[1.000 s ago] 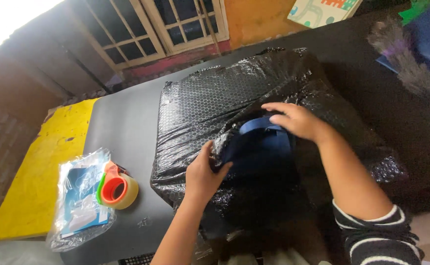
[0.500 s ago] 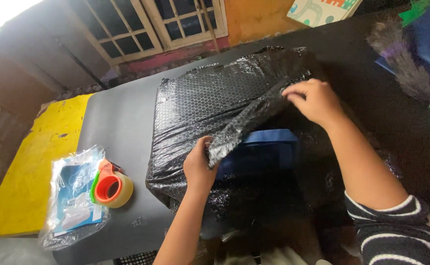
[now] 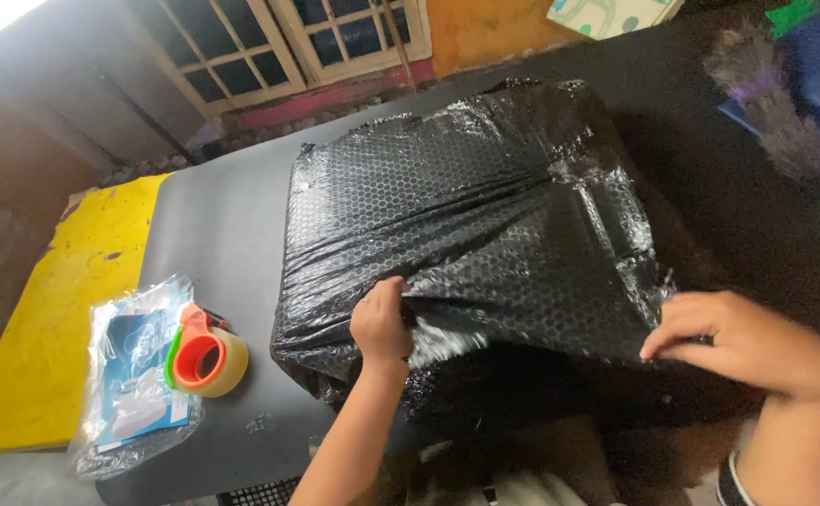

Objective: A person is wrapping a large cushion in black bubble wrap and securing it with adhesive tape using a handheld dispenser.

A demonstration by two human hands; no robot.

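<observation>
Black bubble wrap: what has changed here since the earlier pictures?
The black bubble wrap was pulled toward the person and now covers the blue thing that showed earlier. The left hand still grips its near edge; the right hand has moved from the top to the near right corner. The tape roll and clear plastic bag stayed put.
</observation>
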